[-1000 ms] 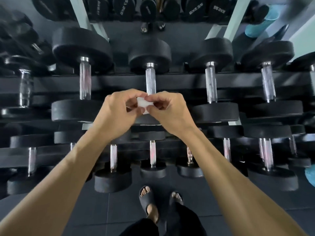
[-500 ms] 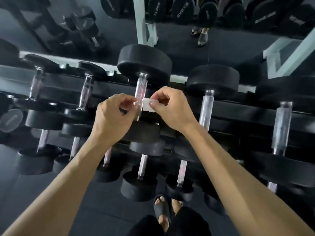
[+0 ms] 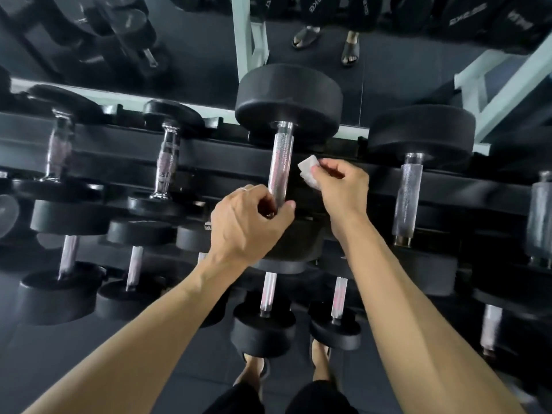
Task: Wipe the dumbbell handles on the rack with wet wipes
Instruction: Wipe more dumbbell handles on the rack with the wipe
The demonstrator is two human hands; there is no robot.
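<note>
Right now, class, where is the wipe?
In the head view, the wipe is pinched in the right hand, just right of the centre dumbbell's handle and not touching it; the left hand grips that handle's lower end.

The upper stretch of the central dumbbell handle lies bare between its large rear head and the left hand gripping its lower end, with open room either side toward neighbouring handles.
</note>
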